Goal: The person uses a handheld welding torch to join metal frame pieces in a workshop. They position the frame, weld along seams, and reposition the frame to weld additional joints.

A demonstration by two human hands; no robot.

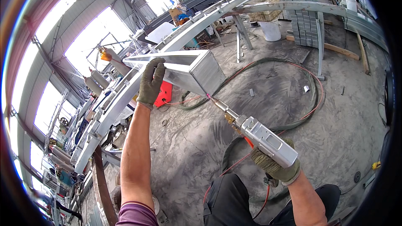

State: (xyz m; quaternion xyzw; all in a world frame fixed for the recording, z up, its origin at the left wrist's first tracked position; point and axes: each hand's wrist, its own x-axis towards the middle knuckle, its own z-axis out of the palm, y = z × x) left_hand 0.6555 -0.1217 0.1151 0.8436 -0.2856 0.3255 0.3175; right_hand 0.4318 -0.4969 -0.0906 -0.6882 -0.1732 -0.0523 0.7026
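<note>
Left hand (150, 81) in a glove grips the square steel tube (190, 69); right hand (276, 165) is wrapped around a handheld welding gun (255, 132), nozzle touching the tube's corner.

Not much in the way of packaging or signs around my spot, honestly. The closest thing is a brown cardboard box (176, 14) sitting up past the far end of the long metal frame, with something blue and orange poking out of its top, too small to tell what. Further right there's a yellowish slatted crate (264, 15) tucked under the raised steel beam, and just beside it a plain white bucket (270, 31) standing on the concrete floor. No labels, screens or signs that I can make out anywhere.
</note>
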